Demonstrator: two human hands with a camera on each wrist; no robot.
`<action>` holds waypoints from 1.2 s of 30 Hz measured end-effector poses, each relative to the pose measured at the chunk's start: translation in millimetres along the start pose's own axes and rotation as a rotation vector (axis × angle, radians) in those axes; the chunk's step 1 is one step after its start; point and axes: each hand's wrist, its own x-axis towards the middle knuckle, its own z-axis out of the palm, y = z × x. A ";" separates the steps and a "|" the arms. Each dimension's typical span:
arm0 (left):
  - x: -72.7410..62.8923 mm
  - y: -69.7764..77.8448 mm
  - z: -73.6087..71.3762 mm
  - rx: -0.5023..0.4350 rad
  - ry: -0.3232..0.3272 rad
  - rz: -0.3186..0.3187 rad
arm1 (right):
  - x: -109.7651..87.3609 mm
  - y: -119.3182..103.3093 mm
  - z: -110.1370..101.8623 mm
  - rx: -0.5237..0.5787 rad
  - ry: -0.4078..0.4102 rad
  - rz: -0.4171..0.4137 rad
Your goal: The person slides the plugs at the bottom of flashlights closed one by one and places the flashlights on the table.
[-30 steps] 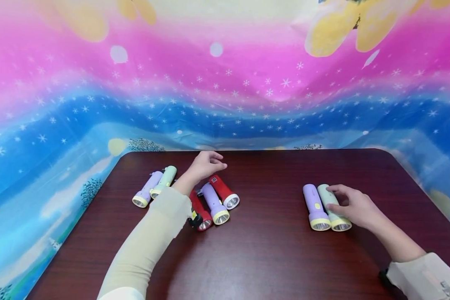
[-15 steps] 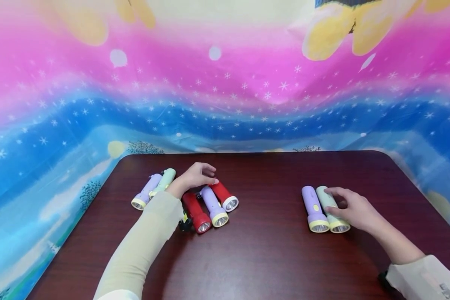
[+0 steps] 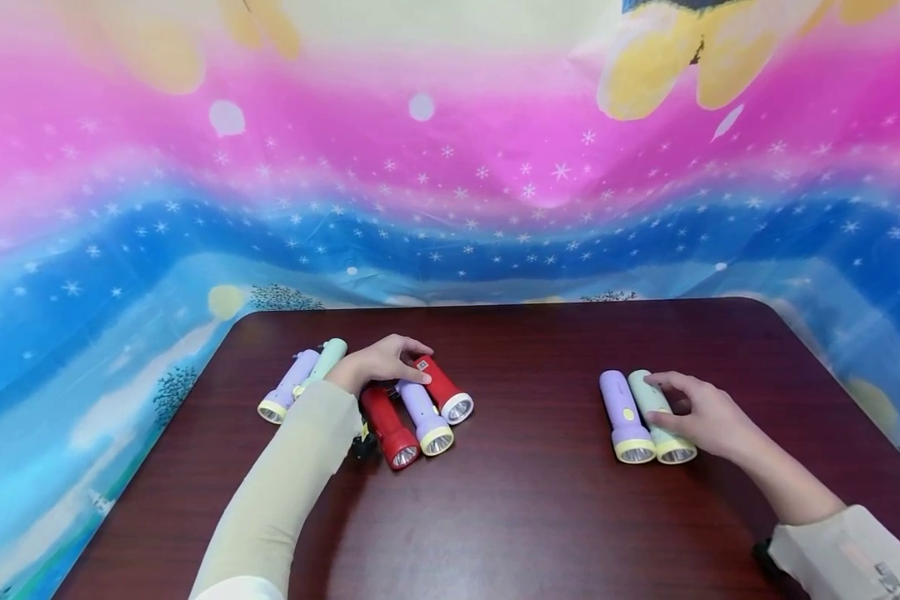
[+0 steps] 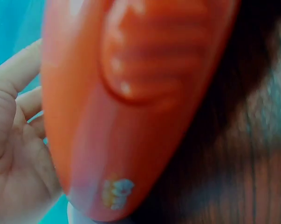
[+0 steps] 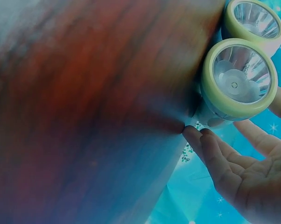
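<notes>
My left hand [image 3: 386, 360] reaches over a group of flashlights, thumb and fingers pinching the rear end of a red flashlight with a white rim [image 3: 442, 390]. Just left of that one lie a purple flashlight [image 3: 423, 417] and another red flashlight [image 3: 388, 425]. A red flashlight body [image 4: 126, 116] fills much of the left wrist view, blurred. On the right, my right hand [image 3: 708, 417] holds a mint-green flashlight [image 3: 656, 404] from its right side, with a purple flashlight [image 3: 624, 412] lying against it. Both yellow-rimmed lenses show in the right wrist view, with the mint-green one's rim [image 5: 207, 79] nearer.
At the table's left side lie a further purple flashlight [image 3: 291, 385] and a mint-green flashlight [image 3: 328, 360], the latter partly behind my left arm. A black strap [image 3: 362, 446] lies beside the left red flashlight. The dark wooden table [image 3: 525, 517] meets a patterned cloth [image 3: 495, 208] behind.
My left hand has come down and slightly left from above the group onto the white-rimmed red flashlight's rear end. My right hand has stayed on the mint-green flashlight.
</notes>
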 end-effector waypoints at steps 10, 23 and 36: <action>2.4 -4.8 0.1 -0.008 -0.015 -0.022 | -0.1 0.5 -0.8 0.003 0.004 -0.001; -0.9 -0.4 2.1 -0.087 -0.010 0.015 | -1.1 1.5 0.4 0.006 0.007 0.000; -0.4 -0.8 2.2 -0.174 0.068 0.033 | -1.9 -0.5 -0.1 0.008 -0.001 0.005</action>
